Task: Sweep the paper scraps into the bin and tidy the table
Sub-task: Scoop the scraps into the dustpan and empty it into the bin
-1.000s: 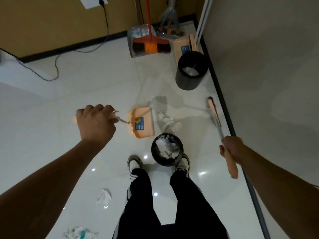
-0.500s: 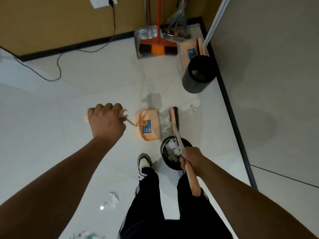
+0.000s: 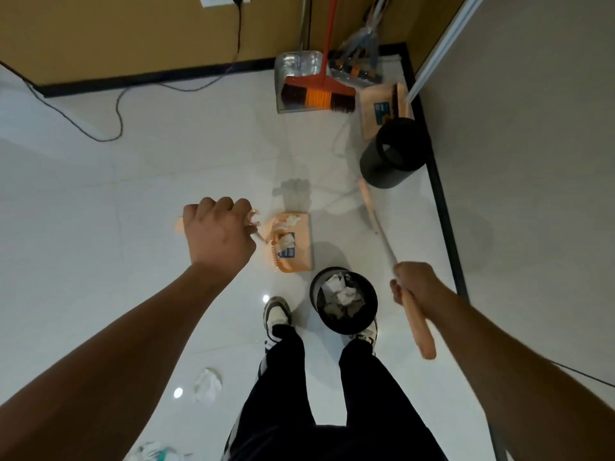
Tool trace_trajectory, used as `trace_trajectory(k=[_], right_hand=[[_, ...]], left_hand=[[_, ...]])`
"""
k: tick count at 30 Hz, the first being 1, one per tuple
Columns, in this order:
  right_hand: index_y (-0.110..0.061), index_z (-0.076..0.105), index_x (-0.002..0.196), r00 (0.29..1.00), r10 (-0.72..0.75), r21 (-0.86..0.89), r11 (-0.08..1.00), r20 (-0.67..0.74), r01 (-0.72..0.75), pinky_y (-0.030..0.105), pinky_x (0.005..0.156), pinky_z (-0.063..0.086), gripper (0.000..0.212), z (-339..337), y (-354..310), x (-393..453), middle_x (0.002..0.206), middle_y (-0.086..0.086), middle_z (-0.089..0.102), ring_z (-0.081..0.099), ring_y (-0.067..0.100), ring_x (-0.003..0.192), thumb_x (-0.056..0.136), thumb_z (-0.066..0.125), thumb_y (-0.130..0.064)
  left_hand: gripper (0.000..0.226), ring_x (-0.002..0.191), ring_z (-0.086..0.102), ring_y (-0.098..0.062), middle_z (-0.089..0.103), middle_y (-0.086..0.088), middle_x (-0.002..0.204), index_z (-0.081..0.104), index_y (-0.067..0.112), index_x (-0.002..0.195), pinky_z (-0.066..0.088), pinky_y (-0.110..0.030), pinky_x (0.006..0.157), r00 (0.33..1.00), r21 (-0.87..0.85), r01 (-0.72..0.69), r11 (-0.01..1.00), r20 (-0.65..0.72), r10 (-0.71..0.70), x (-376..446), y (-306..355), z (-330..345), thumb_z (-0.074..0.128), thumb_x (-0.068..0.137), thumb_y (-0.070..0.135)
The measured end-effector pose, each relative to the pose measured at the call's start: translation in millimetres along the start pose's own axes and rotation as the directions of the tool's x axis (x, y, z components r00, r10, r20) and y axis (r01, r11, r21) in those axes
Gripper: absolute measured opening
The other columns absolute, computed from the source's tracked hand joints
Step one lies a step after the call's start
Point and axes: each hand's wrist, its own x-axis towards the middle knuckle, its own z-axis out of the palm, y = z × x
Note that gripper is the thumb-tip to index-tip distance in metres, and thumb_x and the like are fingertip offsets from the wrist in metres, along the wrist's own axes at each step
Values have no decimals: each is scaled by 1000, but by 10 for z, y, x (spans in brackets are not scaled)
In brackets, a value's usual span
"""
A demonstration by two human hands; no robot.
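At frame centre, my left hand [image 3: 218, 234] is fisting the loaded dustpan [image 3: 294, 242] handle, my right hand [image 3: 414, 287] is gripping the broom [image 3: 382, 234]; tipping carelessly risks scraps [image 3: 287, 241] missing the bin [image 3: 342, 301].

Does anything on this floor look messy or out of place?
Yes. A crumpled paper scrap lies loose on the white floor behind the person's left foot, and more litter sits at the bottom edge, outside the bin.

Glossy white tiled floor [image 3: 166, 181] meets an ochre wall [image 3: 133, 31].
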Motion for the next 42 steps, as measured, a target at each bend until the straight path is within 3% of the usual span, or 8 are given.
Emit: trace_trajectory(k=[5, 14, 17, 21, 26, 30, 36, 42], right_hand=[[-1, 58, 99, 996, 59, -55, 997, -63, -63, 21, 42, 47, 11, -170, -76, 378, 87, 15, 55, 50, 16, 58, 94, 50, -7], [1, 55, 89, 967, 208, -193, 965, 150, -177, 17, 36, 37, 11, 140, 371, -52, 67, 13, 52, 43, 13, 35, 93, 49, -7], [-2, 51, 97, 937, 191, -177, 974, 292, -143, 16, 33, 35, 12, 68, 333, -247, 66, 9, 51, 40, 8, 35, 98, 47, -14], [-4, 55, 98, 967, 102, -223, 974, 232, -49, 18, 34, 35, 15, 44, 375, -450, 66, 10, 51, 39, 10, 35, 99, 48, -17], [-2, 57, 86, 999, 4, -160, 987, 52, 5, 20, 38, 37, 14, 104, 360, -301, 61, 13, 51, 42, 18, 42, 94, 46, -7], [0, 56, 86, 998, 57, 16, 998, 34, -58, 19, 39, 40, 12, 297, 419, -94, 66, 12, 51, 45, 15, 44, 91, 45, -3], [-7, 43, 88, 898, 95, 308, 919, 431, -245, 14, 30, 32, 14, 324, 695, -173, 57, 5, 44, 34, 5, 34, 100, 36, -10], [-8, 47, 99, 903, -16, 238, 966, 430, -97, 16, 29, 32, 10, 166, 679, -400, 65, 6, 46, 37, 6, 35, 100, 46, -19]], left_hand=[[15, 61, 37, -21, 49, 3, 62, 62, 21, 79, 21, -33, 65, 999, 8, 2, 1000, -47, -2, 8, 6, 67, 71, 68, 27], [16, 62, 45, -26, 52, 1, 63, 63, 18, 80, 25, -34, 66, 1000, 13, -3, 1000, -9, 4, 17, 127, -1, 71, 69, 25], [16, 63, 47, -27, 53, 0, 64, 64, 17, 82, 28, -36, 67, 1000, 9, 0, 1000, -1, 0, -28, 79, -17, 72, 69, 23], [18, 64, 49, -29, 55, 0, 65, 64, 18, 83, 31, -37, 67, 1000, -1, 6, 1000, 6, -6, -97, -31, -28, 73, 68, 23], [18, 66, 50, -30, 56, -1, 67, 64, 18, 84, 32, -38, 68, 1000, -13, 18, 1000, 9, -18, -141, -102, -30, 72, 69, 23], [18, 65, 50, -29, 55, -1, 67, 63, 18, 83, 32, -38, 68, 1000, 0, 12, 1000, 0, -12, -130, -109, -21, 71, 68, 24], [18, 68, 50, -30, 57, -2, 69, 62, 17, 84, 31, -38, 69, 999, -9, 6, 1000, 38, -6, -121, -87, -50, 70, 69, 23], [20, 71, 53, -30, 60, -1, 71, 64, 17, 87, 32, -38, 71, 996, -20, 33, 999, 78, -31, -277, -102, -115, 72, 70, 24]])
